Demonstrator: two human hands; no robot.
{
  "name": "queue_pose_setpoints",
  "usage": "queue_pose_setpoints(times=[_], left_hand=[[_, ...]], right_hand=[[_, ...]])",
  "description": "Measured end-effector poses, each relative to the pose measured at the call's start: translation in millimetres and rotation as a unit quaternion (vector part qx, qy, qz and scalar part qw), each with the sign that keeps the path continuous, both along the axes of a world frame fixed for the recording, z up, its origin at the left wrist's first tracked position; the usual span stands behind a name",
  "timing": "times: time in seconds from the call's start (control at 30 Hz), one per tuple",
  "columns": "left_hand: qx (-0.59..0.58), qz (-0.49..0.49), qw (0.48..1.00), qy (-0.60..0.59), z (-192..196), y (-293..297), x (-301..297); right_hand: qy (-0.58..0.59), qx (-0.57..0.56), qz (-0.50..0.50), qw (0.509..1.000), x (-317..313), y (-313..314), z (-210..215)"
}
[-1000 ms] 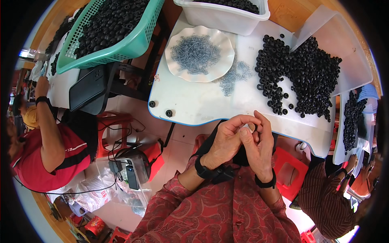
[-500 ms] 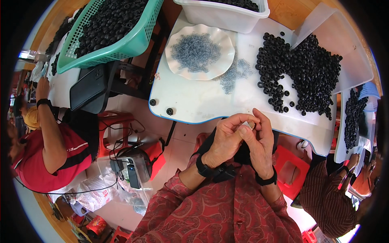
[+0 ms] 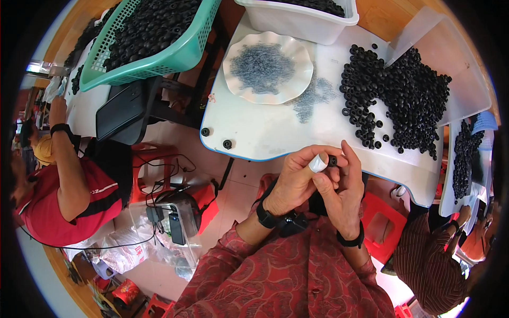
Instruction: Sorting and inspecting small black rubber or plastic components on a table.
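My left hand (image 3: 293,177) and my right hand (image 3: 342,199) are raised close together in front of the table's near edge. White tape wraps the left thumb, which points up. A small black ring-shaped part (image 3: 332,160) sits between the fingertips of both hands, partly hidden by the fingers. The right index finger is stretched upward while the other right fingers bend towards the part. Farther off, a white scalloped plate (image 3: 231,87) holds many small clear translucent rings (image 3: 263,69), and more of these lie beside it. A large heap of black ring parts (image 3: 411,100) covers the table's right side.
Two black parts (image 3: 227,143) lie at the white table's (image 3: 254,130) left corner. A white tub (image 3: 302,26) and a tipped clear bin (image 3: 458,63) stand at the back. A green basket (image 3: 143,71) of black parts is left. People sit on both sides; red stools (image 3: 384,225) stand below.
The left thumb has lifted and turned, showing its white tape. The black part now shows between my fingertips. The view has shifted slightly, so the table appears a little farther right.
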State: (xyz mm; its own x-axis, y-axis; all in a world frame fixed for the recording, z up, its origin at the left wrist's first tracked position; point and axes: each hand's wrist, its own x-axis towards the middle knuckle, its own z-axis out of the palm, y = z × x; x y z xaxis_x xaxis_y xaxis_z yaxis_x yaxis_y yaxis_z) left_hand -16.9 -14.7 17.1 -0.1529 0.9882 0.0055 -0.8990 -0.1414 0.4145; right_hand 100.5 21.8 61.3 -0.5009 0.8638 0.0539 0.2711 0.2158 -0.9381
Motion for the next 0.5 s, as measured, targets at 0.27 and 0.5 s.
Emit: queue_pose_setpoints(times=[0.27,0.5], left_hand=[[-0.052,0.019,0.998,-0.023,-3,-2,2],[-0.095,0.015,0.995,0.014,-12,-3,3]], right_hand=[[0.023,0.140,0.005,0.990,-5,4,4],[0.047,0.113,-0.004,0.992,2,9,-3]])
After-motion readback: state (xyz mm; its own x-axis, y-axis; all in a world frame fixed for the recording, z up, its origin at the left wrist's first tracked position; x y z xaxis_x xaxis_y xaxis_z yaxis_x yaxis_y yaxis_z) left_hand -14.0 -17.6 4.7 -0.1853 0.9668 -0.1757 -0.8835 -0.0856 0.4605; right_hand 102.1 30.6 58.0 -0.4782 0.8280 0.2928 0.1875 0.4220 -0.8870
